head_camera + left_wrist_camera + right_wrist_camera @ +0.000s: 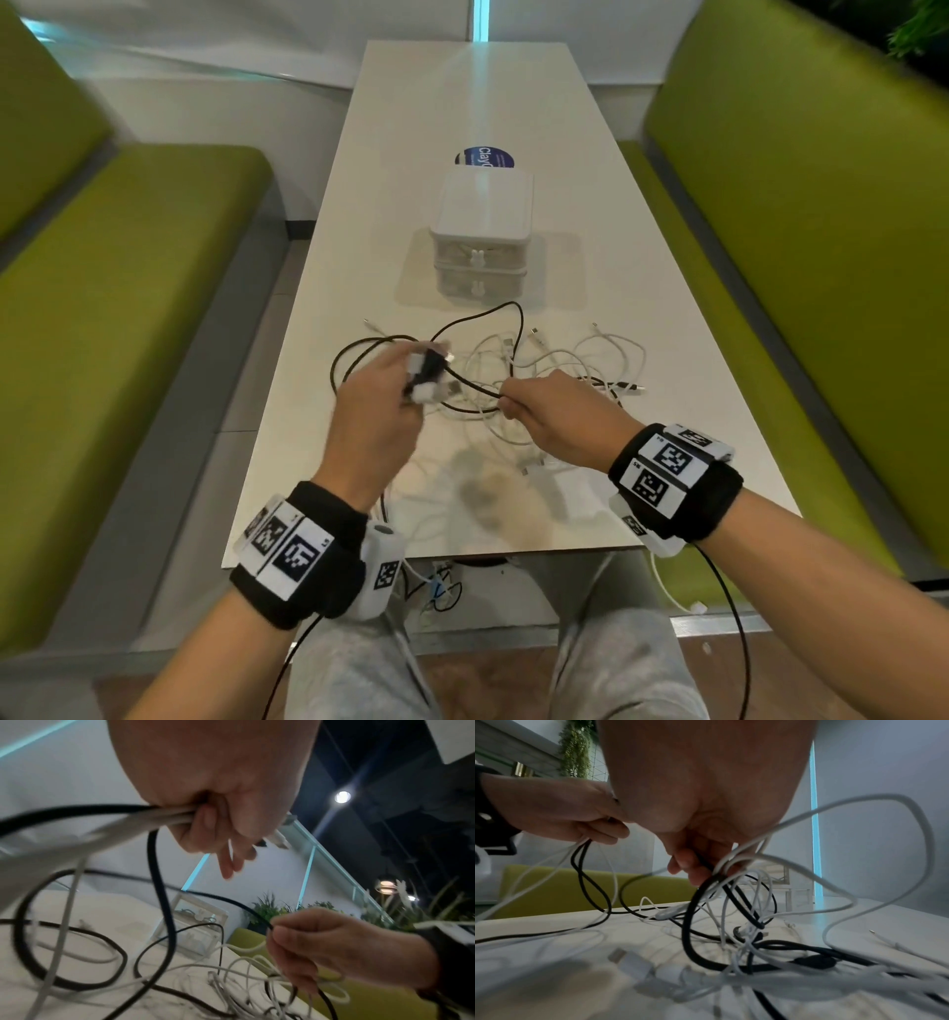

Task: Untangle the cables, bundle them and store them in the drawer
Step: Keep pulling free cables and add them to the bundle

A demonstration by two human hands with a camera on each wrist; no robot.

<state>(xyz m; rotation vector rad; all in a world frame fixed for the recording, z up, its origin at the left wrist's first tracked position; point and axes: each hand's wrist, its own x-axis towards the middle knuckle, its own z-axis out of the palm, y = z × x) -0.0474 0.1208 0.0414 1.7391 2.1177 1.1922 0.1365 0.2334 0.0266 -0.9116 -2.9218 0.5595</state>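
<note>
Head view, left to right: our left hand (380, 398) clenches gathered cable ends, our right hand (552, 411) pinches the black cable (475, 390) above the desk (462, 103); pulling could tighten the white cables' (565, 360) knot. Only the left wrist view shows, seemingly, white strands in that grip.

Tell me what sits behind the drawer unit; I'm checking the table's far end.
Behind the drawer unit a round blue sticker shows on the table. Its near part is hidden by the unit, so the lettering is cut off.
</note>
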